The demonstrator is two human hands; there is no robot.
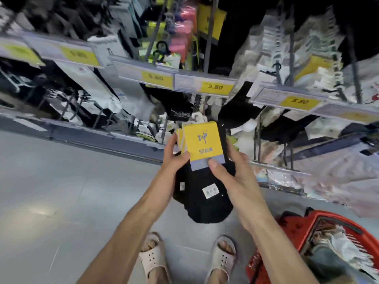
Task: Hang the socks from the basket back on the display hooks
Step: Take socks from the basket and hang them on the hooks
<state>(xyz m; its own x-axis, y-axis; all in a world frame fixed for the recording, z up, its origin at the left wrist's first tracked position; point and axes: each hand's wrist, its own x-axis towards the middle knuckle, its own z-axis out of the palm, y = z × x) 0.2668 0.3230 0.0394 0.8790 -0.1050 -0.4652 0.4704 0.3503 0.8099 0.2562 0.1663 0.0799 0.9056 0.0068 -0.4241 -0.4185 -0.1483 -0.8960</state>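
Observation:
I hold a stack of black socks (205, 203) with yellow and grey card labels (202, 143) in front of the display. My left hand (174, 158) grips the stack's left edge, thumb on the front label. My right hand (227, 171) holds the right side, thumb pressed on the label's grey band. The display hooks (198, 103) stick out just above and behind the labels, below a yellow 3.80 price tag (215, 87). A red basket (320, 249) with more packed socks stands on the floor at lower right.
Racks of hanging socks and packets fill the wall, with price strips marked 5.80 (156, 78) and 5.80 (299, 101). A low grey shelf edge (102, 138) runs along the base. Grey floor tiles (61, 191) lie to the left. My sandalled feet (153, 261) stand below.

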